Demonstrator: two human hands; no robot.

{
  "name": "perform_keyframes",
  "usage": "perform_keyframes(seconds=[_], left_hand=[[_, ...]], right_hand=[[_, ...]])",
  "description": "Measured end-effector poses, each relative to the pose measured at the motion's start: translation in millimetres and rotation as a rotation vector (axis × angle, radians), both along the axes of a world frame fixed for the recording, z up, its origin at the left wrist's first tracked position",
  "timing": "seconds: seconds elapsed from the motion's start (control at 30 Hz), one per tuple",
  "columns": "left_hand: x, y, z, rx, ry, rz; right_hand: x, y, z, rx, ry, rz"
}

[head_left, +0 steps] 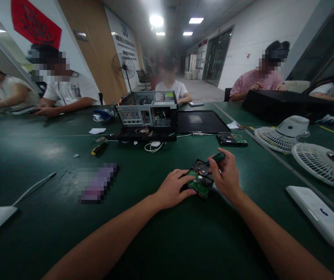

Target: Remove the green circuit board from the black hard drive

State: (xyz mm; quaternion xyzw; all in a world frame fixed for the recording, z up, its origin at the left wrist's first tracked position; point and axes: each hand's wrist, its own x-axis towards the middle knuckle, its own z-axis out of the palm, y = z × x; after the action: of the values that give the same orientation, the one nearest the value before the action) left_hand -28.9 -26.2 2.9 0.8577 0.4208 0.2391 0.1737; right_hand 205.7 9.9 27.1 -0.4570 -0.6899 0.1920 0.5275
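While the left hand (173,186) holds the near left edge of an opened hard disk drive (200,187), its thumb lies low along the green circuit board and its other fingers reach over the upper part, so the fingers are bent upon the drive. The right hand (227,175) has its fingers closed around the dark green handle of a screwdriver (219,157), which leans over the upper right side of the same drive; whether the tip touches a screw is too small to tell. This drive is on the green table (161,241), between the two hands and in front of the person, turned at an angle.

Beyond the drive and somewhat to the left stands an opened computer case (143,116), with a flat black panel (203,121) just at its right. A second hard disk drive (232,139) lies near this panel, and a yellow and black screwdriver (99,147) lies to the left, before the case. Nearer, at the left, is a purple phone-like object (100,182), which is blurred. On the right side are two white fan grilles (274,140) and a long white casing (321,216) marked with a 6. Several other people sit around the table
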Motion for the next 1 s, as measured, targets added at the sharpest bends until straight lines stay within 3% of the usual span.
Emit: perform_keyframes(seconds=[0.17, 0.53, 1.0], left_hand=[[-0.4, 0.7, -0.6, 0.017, 0.007, -0.003], [-0.4, 0.5, -1.6, 0.03, 0.006, -0.006], [0.0, 0.8, -1.1, 0.015, 0.007, 0.006]], right_hand=[[-5.4, -3.6, -1.4, -0.017, -0.054, 0.072], [-5.1, -2.9, -3.3, -0.028, -0.038, 0.087], [-7.6, -7.5, 3.2, 0.024, -0.231, -0.006]])
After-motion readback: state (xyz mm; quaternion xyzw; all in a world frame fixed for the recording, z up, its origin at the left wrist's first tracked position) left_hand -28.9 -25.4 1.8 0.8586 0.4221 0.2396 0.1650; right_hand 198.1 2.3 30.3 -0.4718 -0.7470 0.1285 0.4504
